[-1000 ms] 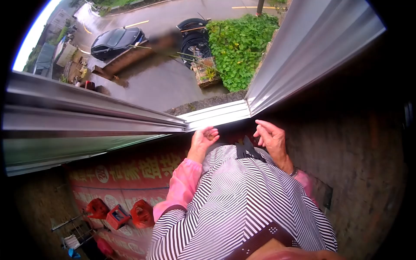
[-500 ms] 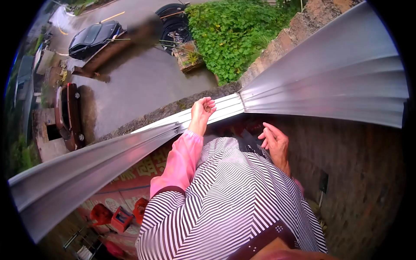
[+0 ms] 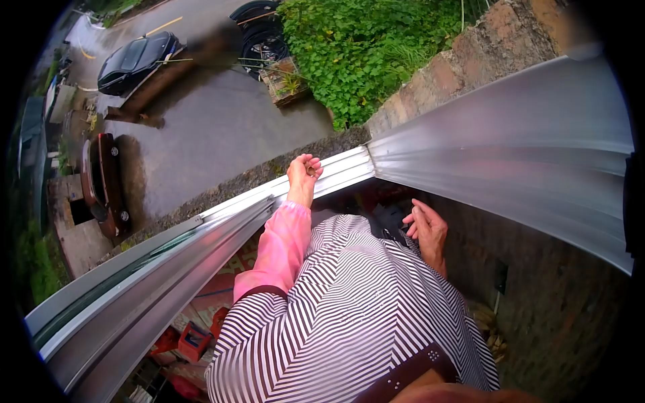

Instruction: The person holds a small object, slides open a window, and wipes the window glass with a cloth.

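Note:
Over the white window sill track (image 3: pixel 344 166), my left hand (image 3: pixel 301 180) is turned palm up with its fingers curled. A small brown roundish thing (image 3: pixel 310 171) lies in it, too small to name. The pink sleeve (image 3: pixel 279 242) covers that forearm. My right hand (image 3: pixel 430 232) is held apart from the sill, near the waist of the striped apron (image 3: pixel 363 289). Its index finger points outward and the others are loosely bent, with nothing seen in them. A dark item (image 3: pixel 390 221) by the waist is partly hidden.
Metal window frames flank me, one at left (image 3: pixel 154 289) and one at right (image 3: pixel 497 141). Outside and below are a paved yard (image 3: pixel 201 127), a dark car (image 3: pixel 138 60), a brown car (image 3: pixel 102 181) and green plants (image 3: pixel 363 54). Red items (image 3: pixel 195 341) sit at lower left.
The view has shifted slightly, showing more of the left frame and its glass. My left hand appears a little lower and further left, still with the small brown thing. My right hand is nearly unchanged.

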`<control>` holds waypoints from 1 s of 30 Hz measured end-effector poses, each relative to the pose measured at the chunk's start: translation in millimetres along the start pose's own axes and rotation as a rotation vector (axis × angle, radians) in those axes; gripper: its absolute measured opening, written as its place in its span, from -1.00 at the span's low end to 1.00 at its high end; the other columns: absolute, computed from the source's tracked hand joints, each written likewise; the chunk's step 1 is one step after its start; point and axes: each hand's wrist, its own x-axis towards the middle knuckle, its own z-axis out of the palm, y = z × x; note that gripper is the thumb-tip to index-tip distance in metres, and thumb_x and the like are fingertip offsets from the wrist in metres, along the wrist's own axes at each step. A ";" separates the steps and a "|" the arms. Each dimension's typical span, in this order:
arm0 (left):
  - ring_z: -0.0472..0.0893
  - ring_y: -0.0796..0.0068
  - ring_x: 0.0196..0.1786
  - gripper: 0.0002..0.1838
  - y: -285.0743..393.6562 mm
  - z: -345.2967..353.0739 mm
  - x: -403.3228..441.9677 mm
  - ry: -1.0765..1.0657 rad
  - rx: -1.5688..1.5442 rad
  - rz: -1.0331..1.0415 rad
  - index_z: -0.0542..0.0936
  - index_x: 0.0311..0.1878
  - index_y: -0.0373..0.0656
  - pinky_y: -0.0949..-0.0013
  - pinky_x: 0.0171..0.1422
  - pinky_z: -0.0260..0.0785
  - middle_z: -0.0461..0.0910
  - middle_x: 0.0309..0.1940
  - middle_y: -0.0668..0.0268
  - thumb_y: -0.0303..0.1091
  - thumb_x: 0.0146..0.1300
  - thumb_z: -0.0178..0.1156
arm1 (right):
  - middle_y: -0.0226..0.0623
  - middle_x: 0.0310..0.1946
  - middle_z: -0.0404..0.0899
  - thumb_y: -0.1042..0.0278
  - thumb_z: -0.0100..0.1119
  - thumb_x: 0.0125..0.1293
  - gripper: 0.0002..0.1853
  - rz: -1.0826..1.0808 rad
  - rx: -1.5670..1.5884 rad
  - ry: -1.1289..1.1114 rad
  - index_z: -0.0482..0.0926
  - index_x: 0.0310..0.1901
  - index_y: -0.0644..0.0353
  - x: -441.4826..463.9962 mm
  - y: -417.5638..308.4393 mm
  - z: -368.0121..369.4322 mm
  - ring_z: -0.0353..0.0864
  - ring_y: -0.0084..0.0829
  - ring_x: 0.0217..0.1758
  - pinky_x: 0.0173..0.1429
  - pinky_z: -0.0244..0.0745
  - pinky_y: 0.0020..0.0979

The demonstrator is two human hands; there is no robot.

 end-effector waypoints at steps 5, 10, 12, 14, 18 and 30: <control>0.50 0.35 -0.49 -0.91 5.4 28.0 82.1 -0.070 -0.145 -0.041 0.47 -0.31 -0.18 0.26 -0.44 0.38 0.48 -0.54 0.24 -0.39 0.28 0.09 | -0.32 -0.42 0.65 0.33 0.09 0.42 -0.66 0.030 -0.010 0.035 0.56 0.14 0.30 2.9 3.8 -4.7 0.42 -0.67 -0.58 -0.48 0.33 -0.61; 0.37 -0.04 0.34 -0.11 120.6 288.9 -65.9 -0.893 0.523 0.580 0.00 0.48 -0.28 -0.01 0.39 0.24 0.28 0.34 -0.18 0.16 0.34 0.06 | -0.29 -0.41 0.67 0.36 0.06 0.43 -0.67 0.013 0.007 0.056 0.55 0.15 0.30 1.1 8.0 -2.9 0.43 -0.67 -0.59 -0.49 0.31 -0.63; 0.50 0.14 0.09 -0.26 131.3 331.9 -96.9 -0.783 0.673 0.843 0.24 0.36 -0.32 0.07 0.17 0.35 0.48 0.15 0.04 0.11 0.35 0.01 | -0.28 -0.41 0.67 0.36 0.07 0.43 -0.66 0.025 0.032 0.075 0.54 0.16 0.29 0.9 4.7 -1.6 0.43 -0.67 -0.60 -0.50 0.30 -0.64; 0.51 0.30 -0.08 -0.39 141.9 365.5 -88.7 -0.837 0.665 0.929 0.42 0.22 -0.32 0.15 0.02 0.37 0.55 -0.01 0.15 0.04 0.35 0.00 | -0.28 -0.41 0.67 0.35 0.08 0.43 -0.66 0.014 0.005 0.057 0.55 0.16 0.28 -1.4 3.4 -3.0 0.43 -0.67 -0.60 -0.50 0.30 -0.64; 0.45 0.50 -0.35 -0.77 108.3 302.2 -62.4 -0.655 0.586 0.725 0.53 -0.41 -0.15 0.29 -0.28 0.31 0.53 -0.39 0.25 -0.21 0.25 0.10 | -0.27 -0.42 0.66 0.34 0.07 0.43 -0.67 0.009 0.033 0.060 0.56 0.15 0.29 -5.4 -6.5 0.0 0.43 -0.67 -0.60 -0.49 0.31 -0.63; 0.44 0.69 -0.44 -0.79 -4.9 124.2 -114.9 -0.429 0.576 0.954 0.58 -0.36 -0.32 0.52 -0.35 0.30 0.53 -0.56 0.41 -0.34 0.29 0.15 | -0.32 -0.42 0.64 0.36 0.08 0.41 -0.66 -0.020 0.050 -0.198 0.54 0.15 0.32 -10.9 -55.8 15.9 0.45 -0.69 -0.58 -0.51 0.36 -0.64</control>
